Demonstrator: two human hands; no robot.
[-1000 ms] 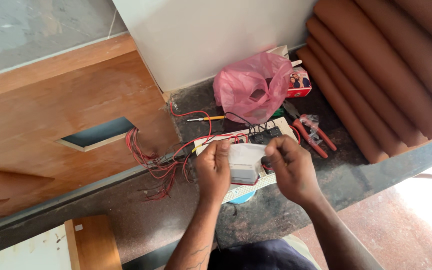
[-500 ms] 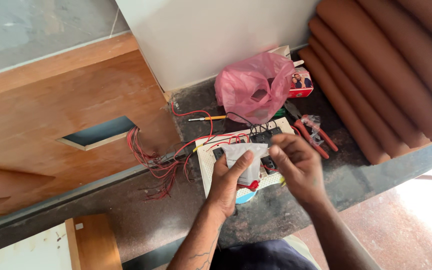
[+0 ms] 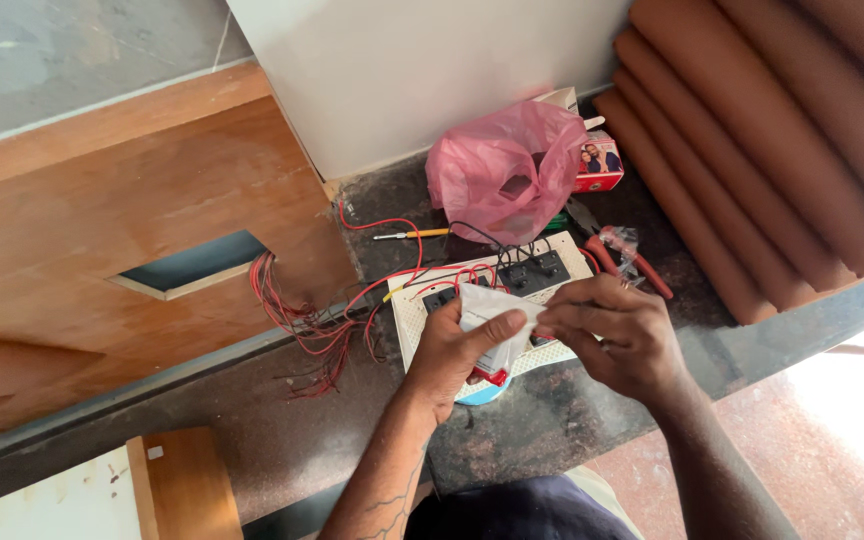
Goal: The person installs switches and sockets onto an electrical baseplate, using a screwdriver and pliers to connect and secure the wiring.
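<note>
Right now both your hands pinch a small clear plastic packet [image 3: 489, 312] above the white switch plate [image 3: 407, 315] on the counter [image 3: 282, 450]: left hand [image 3: 457, 350] underneath, right hand [image 3: 607, 335] gripping its edge. It looks light, limp and slippery, so hold the corners.

A dark speckled stone ledge [image 3: 572, 420] runs across. Far behind it stands a white wall [image 3: 432, 70]. Left, a wooden panel [image 3: 102, 230] has a rectangular cutout [image 3: 192, 262]. Right, ribbed brown cushions [image 3: 772, 130]; sunlight brightens the reddish floor [image 3: 832, 440].
</note>
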